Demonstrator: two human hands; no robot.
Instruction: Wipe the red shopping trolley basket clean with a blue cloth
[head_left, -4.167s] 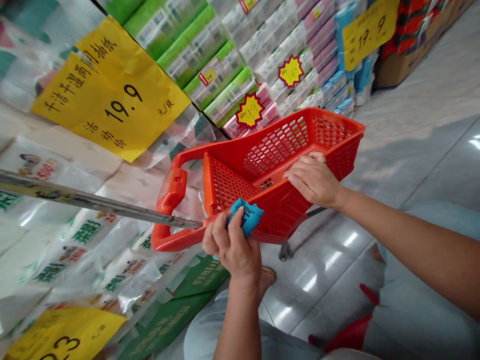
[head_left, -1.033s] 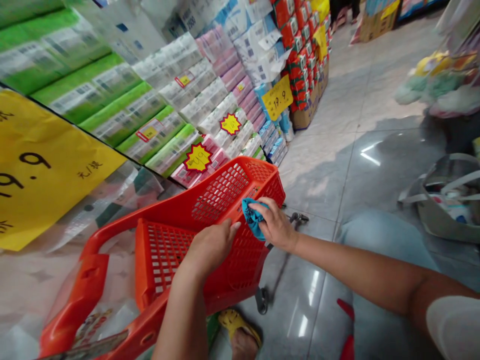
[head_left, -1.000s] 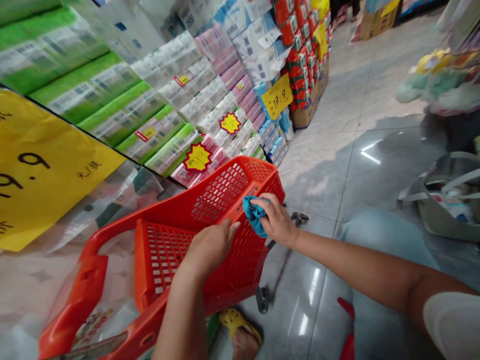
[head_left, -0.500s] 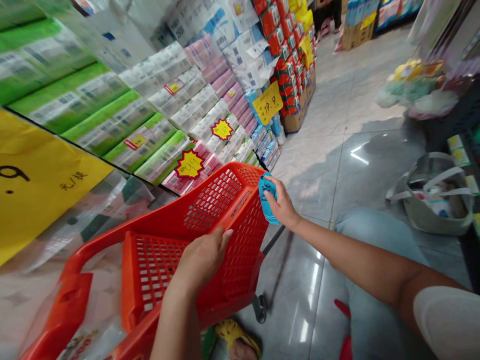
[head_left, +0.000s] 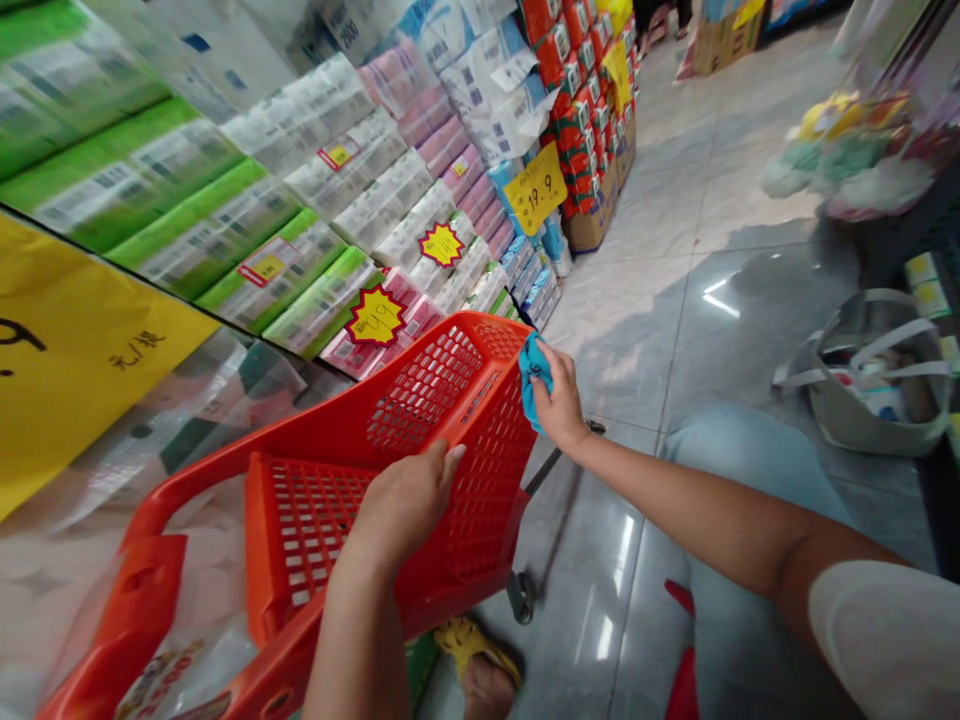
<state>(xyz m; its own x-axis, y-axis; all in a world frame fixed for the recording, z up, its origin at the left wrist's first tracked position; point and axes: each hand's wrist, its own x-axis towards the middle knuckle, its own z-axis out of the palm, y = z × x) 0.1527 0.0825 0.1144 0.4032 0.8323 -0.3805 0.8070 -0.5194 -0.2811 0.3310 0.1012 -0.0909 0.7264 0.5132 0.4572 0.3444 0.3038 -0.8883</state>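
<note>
A red plastic shopping cart [head_left: 292, 445] with perforated walls stands tilted across the view. My left hand [head_left: 409, 500] is closed over the cart's near side rim, thumb along the top; its other fingers are mostly hidden. At the cart's far front corner, my right hand [head_left: 562, 400] presses a bunched blue cloth [head_left: 534, 375] against the rim, fingers wrapped on it. Dark marks show on the cloth. Inside the cart, the folding seat panel [head_left: 315, 520] shows its grid.
Stacked tissue packs [head_left: 187, 190] line the left side, with yellow price signs [head_left: 535, 190]. A grey tote bag [head_left: 862, 410] holding items sits at the right on the tiled floor [head_left: 675, 330]. A foot in a yellow clog [head_left: 472, 645] is below the cart.
My right hand has shifted slightly, and the blue cloth now looks more crumpled, with less of its dark marking showing. My left hand stays on the rim. The view has moved a little.
</note>
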